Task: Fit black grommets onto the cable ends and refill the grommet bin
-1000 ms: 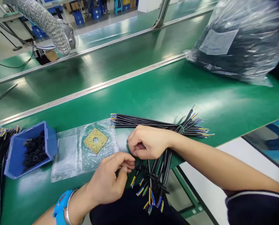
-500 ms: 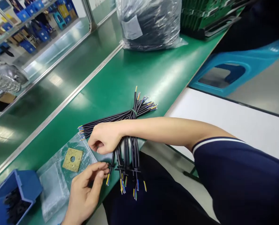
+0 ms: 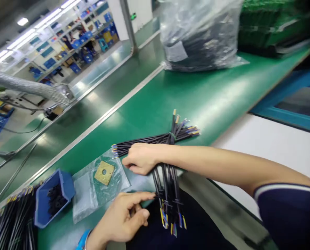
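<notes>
Since the earlier frame the left hand (image 3: 125, 217) has slid right along the bench (image 3: 209, 100) edge, so its outstretched forefinger now touches the cables (image 3: 168, 187) where before it hovered short of them. The right hand (image 3: 140, 159) has kept its place on top of them.

The right grip is curled, fingers bent down over the cables just above the point where they hang off the edge; whether it pinches one or merely pins them flat is hard to tell from here. The left grip is half spread, forefinger straight, thumb tucked below, holding nothing.

The cables are thin, black-sheathed and limp. They drape over the edge below the right grip, with coloured wire tips dangling. They look light and smooth, likely to slip and fan apart if taken loosely. Small black clips seem to sit across them near the left fingertip, which would give a firmer hold than the bare sheath. The stripped tips are the delicate part and best left alone.

Beyond the right grip lies a tied bundle (image 3: 157, 139), a green band round its far end. Left of the grips lie a clear bag (image 3: 92, 194) with a yellow pad (image 3: 104, 172) on it, then a blue bin (image 3: 53, 198) of black parts.
</notes>
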Motion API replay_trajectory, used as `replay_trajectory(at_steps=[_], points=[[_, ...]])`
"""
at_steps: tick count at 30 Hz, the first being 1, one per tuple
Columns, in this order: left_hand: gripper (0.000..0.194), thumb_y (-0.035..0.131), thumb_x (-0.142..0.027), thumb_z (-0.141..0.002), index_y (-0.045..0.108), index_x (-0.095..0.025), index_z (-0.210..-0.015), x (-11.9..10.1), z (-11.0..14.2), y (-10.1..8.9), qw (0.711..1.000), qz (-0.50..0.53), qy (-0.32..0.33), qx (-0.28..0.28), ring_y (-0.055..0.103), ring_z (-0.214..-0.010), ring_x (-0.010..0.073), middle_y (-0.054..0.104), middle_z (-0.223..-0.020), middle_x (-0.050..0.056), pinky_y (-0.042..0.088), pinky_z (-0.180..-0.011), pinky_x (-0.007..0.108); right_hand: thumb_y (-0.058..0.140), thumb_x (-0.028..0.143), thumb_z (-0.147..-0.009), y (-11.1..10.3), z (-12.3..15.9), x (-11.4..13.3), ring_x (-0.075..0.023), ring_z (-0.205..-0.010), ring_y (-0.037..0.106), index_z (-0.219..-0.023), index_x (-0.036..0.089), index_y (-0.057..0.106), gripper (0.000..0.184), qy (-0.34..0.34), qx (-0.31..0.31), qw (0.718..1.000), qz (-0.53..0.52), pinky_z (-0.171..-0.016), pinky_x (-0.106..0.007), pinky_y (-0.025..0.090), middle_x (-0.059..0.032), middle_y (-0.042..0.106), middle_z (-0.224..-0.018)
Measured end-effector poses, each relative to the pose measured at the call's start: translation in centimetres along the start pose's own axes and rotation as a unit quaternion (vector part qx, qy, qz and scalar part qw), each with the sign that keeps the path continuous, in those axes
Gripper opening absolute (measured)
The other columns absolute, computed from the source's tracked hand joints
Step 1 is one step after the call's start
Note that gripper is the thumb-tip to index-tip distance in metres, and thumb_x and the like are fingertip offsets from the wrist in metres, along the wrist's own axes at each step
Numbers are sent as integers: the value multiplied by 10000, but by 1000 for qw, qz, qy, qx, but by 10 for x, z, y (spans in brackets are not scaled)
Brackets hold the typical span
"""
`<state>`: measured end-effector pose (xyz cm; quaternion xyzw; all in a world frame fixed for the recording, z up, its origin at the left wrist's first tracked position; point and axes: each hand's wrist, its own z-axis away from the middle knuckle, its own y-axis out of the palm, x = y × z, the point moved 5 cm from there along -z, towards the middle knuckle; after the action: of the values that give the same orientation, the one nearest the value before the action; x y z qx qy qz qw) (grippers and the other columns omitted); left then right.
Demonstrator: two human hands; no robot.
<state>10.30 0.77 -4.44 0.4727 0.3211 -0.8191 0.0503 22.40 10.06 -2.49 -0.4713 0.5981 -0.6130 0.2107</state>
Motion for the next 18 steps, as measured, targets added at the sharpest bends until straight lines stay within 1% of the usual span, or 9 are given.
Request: replay_trajectory(at_steps=[2, 5, 8, 10, 12, 13, 15, 16, 18], points=[[342, 481, -289, -921, 646, -177, -1199, -1, -2, -2, 1000, -2, -16, -26, 656, -536, 136, 727, -672, 49, 449, -508, 187, 526, 208, -847, -5, -6, -4, -178, -681, 614, -904, 203, 669, 154, 32, -3, 999, 39, -556, -278, 328, -26, 694, -784], [266, 498, -216, -880, 715, -175, -1029, -5, -1, -10, 995, -39, -9, -96, 643, -561, 129, 722, -713, 40, 444, -527, 192, 476, 174, -880, -9, -20, -8, -216, -756, 638, -955, 153, 653, 194, 75, -15, 992, 102, -581, -296, 369, -93, 685, -915], [239, 527, -169, -832, 735, -180, -950, -11, 11, -23, 986, -91, 23, -141, 626, -593, 131, 731, -755, 33, 461, -580, 204, 504, 109, -838, 2, -33, -2, -260, -765, 642, -904, 107, 651, 161, 81, -18, 985, 149, -582, -316, 394, -132, 665, -875], [229, 557, -187, -828, 738, -192, -967, -13, 26, -39, 980, -108, 29, -162, 649, -650, 138, 746, -809, 31, 480, -632, 205, 492, 49, -811, 14, -36, 2, -276, -722, 636, -830, 98, 642, 159, 72, -27, 982, 173, -571, -329, 404, -137, 647, -796], [215, 572, -217, -840, 737, -200, -976, -7, 49, -67, 968, -125, -6, -218, 670, -716, 140, 756, -872, 24, 491, -666, 202, 493, 33, -791, 24, -35, 3, -285, -678, 620, -778, 114, 624, 155, 48, -47, 979, 194, -570, -352, 423, -129, 626, -743], [216, 556, -232, -861, 734, -202, -979, -1, 64, -84, 951, -151, -52, -263, 674, -733, 138, 757, -885, 18, 493, -668, 199, 506, 55, -787, 26, -34, 3, -280, -644, 603, -752, 137, 607, 135, 30, -80, 973, 216, -566, -364, 433, -109, 606, -706], [256, 486, -243, -912, 720, -196, -1002, 18, 98, -121, 889, -228, -180, -354, 677, -750, 136, 755, -896, 18, 501, -676, 207, 505, 120, -808, 27, -29, 2, -274, -607, 575, -709, 178, 567, 131, -6, -141, 963, 230, -556, -394, 456, -82, 568, -660], [278, 454, -233, -927, 712, -192, -1022, 29, 114, -137, 848, -271, -248, -383, 679, -757, 142, 754, -902, 24, 508, -692, 222, 485, 138, -822, 27, -25, 1, -261, -593, 568, -717, 188, 558, 137, -22, -170, 961, 217, -551, -394, 466, -71, 559, -653], [258, 488, -200, -899, 717, -179, -1017, 50, 135, -159, 796, -326, -329, -391, 688, -826, 190, 752, -933, 59, 523, -768, 288, 433, 160, -857, 29, -15, -3, -234, -613, 587, -810, 185, 571, 147, -42, -210, 964, 158, -557, -370, 493, -72, 589, -705]])
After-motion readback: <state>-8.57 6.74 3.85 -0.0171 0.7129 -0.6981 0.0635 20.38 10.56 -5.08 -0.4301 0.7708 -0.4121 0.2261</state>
